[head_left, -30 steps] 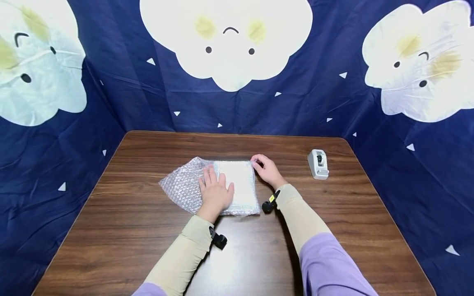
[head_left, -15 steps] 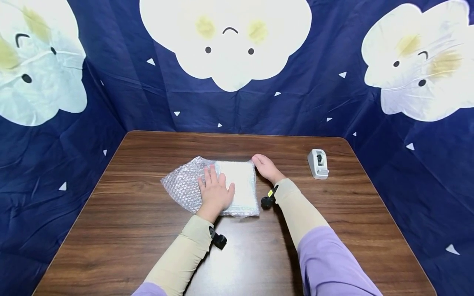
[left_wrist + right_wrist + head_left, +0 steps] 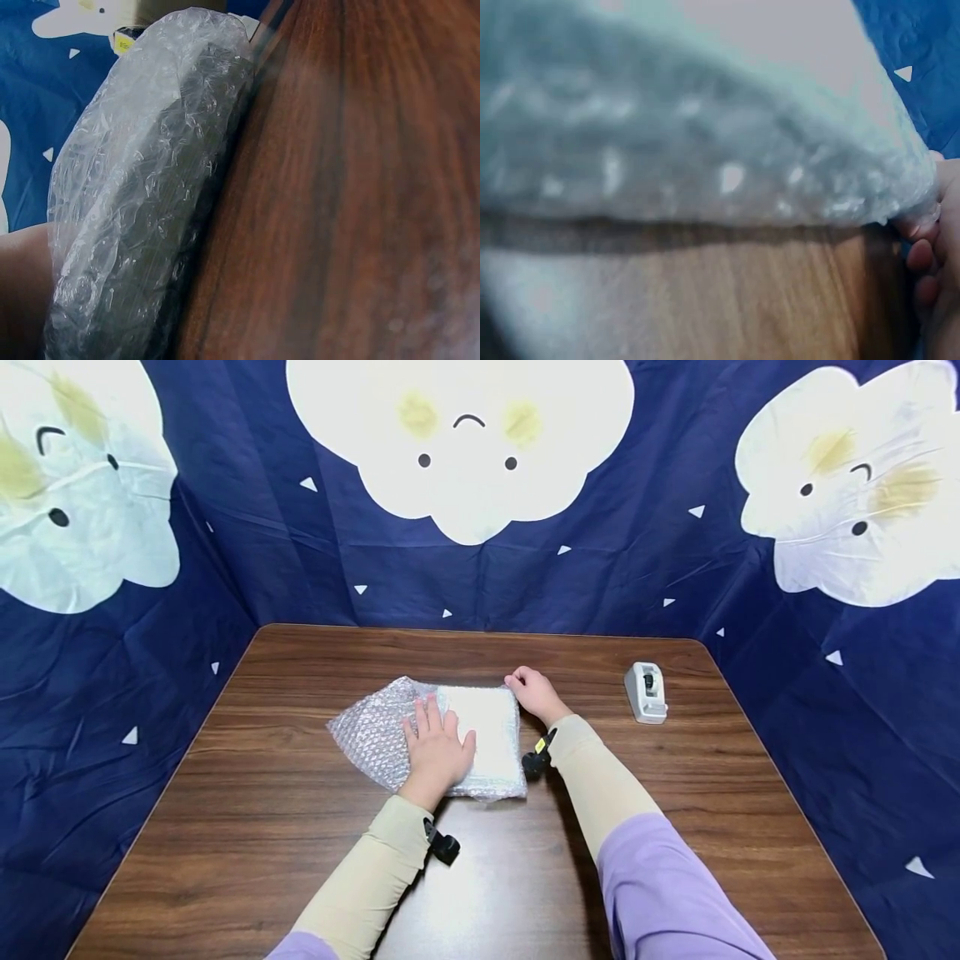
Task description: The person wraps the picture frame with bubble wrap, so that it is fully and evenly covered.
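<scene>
A flat, squarish white item lies wrapped in clear bubble wrap on the wooden table. The wrap spreads out to the left in a loose pointed flap. My left hand rests on the package with its fingers spread, across the border of the flap and the white part. At the package's far right corner, my right hand pinches the edge of the wrap with curled fingers. The right wrist view shows those fingers at the corner. In the left wrist view, the near side of the bubble wrap stands as a thick edge.
A white tape dispenser stands at the table's right rear. The brown wooden table stretches around the package. Dark blue cloth with white clouds hangs behind and on both sides.
My right hand has shifted slightly at the far right corner, its forearm swinging a little to the left. The left hand and the package have stayed nearly still.
</scene>
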Motion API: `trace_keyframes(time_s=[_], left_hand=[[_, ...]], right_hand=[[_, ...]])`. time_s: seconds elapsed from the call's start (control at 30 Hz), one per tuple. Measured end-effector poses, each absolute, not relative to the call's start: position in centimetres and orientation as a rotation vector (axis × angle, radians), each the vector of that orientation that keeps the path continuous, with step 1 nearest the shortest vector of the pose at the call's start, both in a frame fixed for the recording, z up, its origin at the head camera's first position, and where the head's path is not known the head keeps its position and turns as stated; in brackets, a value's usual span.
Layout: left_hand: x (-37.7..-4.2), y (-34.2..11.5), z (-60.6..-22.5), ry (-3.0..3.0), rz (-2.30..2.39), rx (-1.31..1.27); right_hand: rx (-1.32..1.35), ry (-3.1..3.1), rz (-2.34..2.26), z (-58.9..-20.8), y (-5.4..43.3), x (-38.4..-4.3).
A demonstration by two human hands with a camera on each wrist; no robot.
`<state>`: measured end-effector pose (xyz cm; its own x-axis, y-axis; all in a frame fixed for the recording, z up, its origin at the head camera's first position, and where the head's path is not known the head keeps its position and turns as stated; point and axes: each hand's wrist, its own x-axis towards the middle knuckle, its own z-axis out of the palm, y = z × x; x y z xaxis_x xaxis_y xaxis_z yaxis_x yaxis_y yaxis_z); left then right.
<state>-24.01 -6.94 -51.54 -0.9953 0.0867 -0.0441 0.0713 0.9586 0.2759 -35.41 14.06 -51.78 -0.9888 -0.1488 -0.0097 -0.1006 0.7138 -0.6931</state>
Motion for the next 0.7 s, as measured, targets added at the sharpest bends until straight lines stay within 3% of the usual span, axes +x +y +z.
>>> trace_keyframes(time_s=[0.43,0.7], left_hand=[[-23.9,-7.2,-51.5,3.027,0.504,0.166],[-23.9,-7.3,-51.6,3.007,0.469,0.133]], right_hand=[[-0.131,2.896,-1.265,-51.8,13.9,-35.5],[-0.098,2.784,-1.800,-53.1,14.3,-33.9]])
